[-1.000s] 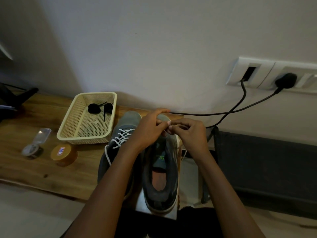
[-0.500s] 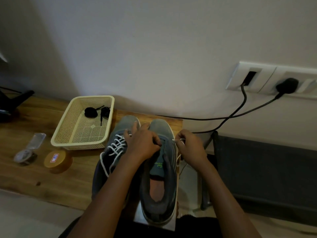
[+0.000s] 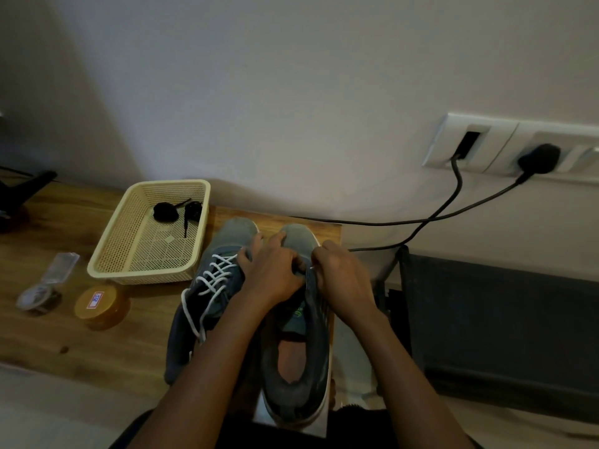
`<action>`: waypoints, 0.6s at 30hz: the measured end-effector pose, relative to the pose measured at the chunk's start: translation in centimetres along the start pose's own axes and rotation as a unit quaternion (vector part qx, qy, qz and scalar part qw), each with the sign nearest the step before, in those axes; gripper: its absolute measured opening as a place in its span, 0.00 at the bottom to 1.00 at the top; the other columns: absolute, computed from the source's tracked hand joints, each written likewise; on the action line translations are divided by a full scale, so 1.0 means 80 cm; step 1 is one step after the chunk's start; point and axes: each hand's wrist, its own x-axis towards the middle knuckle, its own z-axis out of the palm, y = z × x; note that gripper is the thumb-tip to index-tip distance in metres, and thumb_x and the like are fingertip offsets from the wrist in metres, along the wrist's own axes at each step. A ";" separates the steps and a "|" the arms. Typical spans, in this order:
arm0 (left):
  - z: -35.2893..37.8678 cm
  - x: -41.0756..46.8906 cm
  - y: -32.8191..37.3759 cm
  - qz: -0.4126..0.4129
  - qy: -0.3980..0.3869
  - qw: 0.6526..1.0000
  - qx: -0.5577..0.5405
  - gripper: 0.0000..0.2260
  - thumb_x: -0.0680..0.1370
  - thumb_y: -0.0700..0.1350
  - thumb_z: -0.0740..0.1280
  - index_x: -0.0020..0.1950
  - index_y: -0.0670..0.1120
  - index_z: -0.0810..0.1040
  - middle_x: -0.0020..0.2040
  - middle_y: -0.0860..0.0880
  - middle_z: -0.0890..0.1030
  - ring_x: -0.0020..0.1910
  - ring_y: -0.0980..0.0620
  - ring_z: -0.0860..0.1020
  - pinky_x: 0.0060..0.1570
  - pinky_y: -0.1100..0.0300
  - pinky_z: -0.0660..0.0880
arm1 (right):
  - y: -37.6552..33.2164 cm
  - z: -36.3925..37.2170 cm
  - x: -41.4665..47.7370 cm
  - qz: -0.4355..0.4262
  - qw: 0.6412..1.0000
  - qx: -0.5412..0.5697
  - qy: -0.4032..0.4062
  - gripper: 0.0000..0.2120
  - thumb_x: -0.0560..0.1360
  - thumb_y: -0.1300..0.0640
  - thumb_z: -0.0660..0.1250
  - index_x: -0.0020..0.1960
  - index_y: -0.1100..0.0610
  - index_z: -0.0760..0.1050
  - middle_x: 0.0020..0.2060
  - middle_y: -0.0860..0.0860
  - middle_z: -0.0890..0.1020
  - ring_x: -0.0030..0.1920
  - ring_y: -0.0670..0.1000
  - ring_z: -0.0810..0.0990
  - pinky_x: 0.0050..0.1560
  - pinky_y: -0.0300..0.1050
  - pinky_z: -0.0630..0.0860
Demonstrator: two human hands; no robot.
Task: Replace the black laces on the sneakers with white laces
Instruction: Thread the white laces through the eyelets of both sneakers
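Two-handed work at right sneaker (image 3: 293, 396), toe to wall, at table (image 3: 97, 351) edge. Left hand (image 3: 275, 273) grip curls on its upper by eyelets. Right hand (image 3: 343, 280) grip pinches white lace (image 3: 311, 268) end. Lace light, limp, probably slippery: hold near stiff tip. Black laces (image 3: 165, 211) lie in basket (image 3: 139, 277).

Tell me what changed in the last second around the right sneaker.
Both hands came down from above the toe to the front eyelets of the right sneaker. They parted: the left hand lies over the tongue, the right hand pinches the white lace at the right edge. The left sneaker, basket and black laces stayed put.
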 end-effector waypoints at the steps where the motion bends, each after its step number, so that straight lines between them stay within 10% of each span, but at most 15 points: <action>1: 0.001 0.000 -0.001 0.002 0.003 1.000 -0.002 0.09 0.75 0.49 0.68 0.54 0.56 0.80 0.78 0.51 0.53 0.76 0.43 0.44 0.71 0.41 0.46 | 0.000 0.001 0.000 -0.001 1.000 0.001 0.000 0.04 0.76 0.63 0.62 0.44 0.61 0.74 0.42 0.55 0.74 0.38 0.49 0.64 0.29 0.36 0.51; 10: 0.004 -0.002 -0.001 -0.005 0.032 0.999 0.006 0.09 0.74 0.51 0.69 0.53 0.58 0.80 0.77 0.51 0.55 0.76 0.43 0.46 0.71 0.40 0.46 | 0.012 0.007 0.006 0.105 0.983 0.146 -0.032 0.06 0.76 0.62 0.64 0.48 0.59 0.80 0.44 0.50 0.78 0.44 0.47 0.75 0.43 0.39 0.70; 18: 0.006 -0.003 0.003 -0.019 0.024 0.999 0.008 0.12 0.73 0.52 0.71 0.56 0.59 0.80 0.78 0.52 0.40 0.75 0.41 0.37 0.71 0.38 0.42 | 0.015 0.021 0.007 0.149 0.976 0.157 -0.037 0.03 0.75 0.62 0.65 0.46 0.59 0.78 0.45 0.50 0.72 0.46 0.48 0.72 0.43 0.39 0.67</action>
